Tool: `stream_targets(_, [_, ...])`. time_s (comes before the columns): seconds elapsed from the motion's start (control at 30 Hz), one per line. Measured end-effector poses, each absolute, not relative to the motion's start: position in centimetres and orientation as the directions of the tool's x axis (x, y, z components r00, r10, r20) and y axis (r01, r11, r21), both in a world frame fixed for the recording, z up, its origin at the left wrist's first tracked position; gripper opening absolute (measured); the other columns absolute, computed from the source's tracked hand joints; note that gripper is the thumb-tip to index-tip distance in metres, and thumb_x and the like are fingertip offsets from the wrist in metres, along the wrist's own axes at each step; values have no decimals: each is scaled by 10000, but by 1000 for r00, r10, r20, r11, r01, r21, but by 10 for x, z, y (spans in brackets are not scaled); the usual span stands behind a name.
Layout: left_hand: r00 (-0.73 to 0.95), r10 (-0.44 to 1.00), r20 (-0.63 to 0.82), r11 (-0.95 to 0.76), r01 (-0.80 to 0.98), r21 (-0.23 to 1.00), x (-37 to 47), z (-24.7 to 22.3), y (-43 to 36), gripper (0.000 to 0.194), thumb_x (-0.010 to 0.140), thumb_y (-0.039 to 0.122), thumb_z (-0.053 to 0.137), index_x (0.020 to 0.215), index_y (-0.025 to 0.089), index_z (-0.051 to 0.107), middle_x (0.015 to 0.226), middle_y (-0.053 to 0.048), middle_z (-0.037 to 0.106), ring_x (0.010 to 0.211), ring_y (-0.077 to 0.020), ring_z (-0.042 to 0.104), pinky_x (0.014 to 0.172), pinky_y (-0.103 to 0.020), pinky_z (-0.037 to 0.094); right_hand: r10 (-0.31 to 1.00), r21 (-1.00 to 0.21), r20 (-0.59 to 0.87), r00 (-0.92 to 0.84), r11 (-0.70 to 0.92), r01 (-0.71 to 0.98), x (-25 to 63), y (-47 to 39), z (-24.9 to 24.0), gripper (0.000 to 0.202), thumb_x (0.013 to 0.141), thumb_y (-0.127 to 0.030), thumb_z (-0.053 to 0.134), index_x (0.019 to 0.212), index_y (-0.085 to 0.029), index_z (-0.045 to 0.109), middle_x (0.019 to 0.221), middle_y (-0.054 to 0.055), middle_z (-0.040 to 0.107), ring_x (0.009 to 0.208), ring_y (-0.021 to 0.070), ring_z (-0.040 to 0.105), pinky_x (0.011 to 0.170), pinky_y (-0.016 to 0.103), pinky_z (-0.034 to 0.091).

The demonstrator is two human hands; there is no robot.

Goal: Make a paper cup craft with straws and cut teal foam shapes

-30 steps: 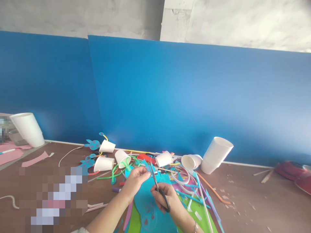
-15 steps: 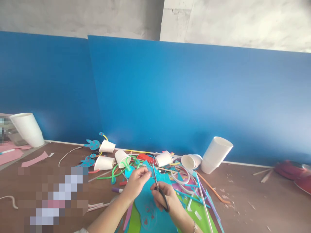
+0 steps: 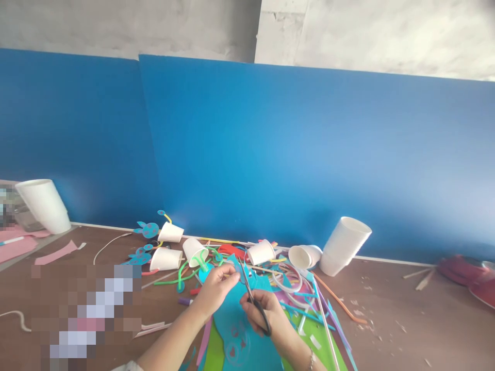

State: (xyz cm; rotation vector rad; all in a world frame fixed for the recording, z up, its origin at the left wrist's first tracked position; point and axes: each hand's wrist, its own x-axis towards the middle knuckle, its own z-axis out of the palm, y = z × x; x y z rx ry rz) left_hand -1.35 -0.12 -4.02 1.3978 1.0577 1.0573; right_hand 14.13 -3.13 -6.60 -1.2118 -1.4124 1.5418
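My left hand pinches a small piece of blue paper between thumb and fingertips. In my right hand are black-handled scissors, their blades pointing up beside the small piece. The blades look slightly apart. Below both hands lies a large blue sheet with a drawn round face with reddish marks, on top of green paper. More blue paper scraps lie just behind the scissors.
White paper cups lie on their sides behind my hands, some with blue cutouts. A tilted cup stack stands right; another is far left. Colourful pipe cleaners and strips crowd the middle. A blue panel rises behind.
Both hands stay nearly in place. The scissors have shifted very slightly, with their blades still beside the small blue piece.
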Motion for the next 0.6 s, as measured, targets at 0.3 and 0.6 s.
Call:
stream_targets(0.3, [252, 955, 154, -192, 134, 972, -16, -40, 0, 269, 763, 344, 525, 570, 197, 410, 668, 24, 386, 675, -149, 375, 660, -262, 302, 928, -980, -197, -316, -180, 82, 142, -33, -65, 336, 685, -450, 655, 801, -147, 564, 410, -80, 489, 330, 56, 362, 350, 189, 209])
stream_targets(0.6, [280, 950, 136, -183, 149, 972, -18, -42, 1, 264, 762, 360, 518, 586, 191, 417, 684, 29, 378, 669, -138, 372, 649, -254, 316, 929, -983, -177, -325, -153, 97, 143, -31, -66, 280, 705, -430, 631, 744, -164, 553, 359, -115, 383, 310, 45, 279, 342, 200, 160])
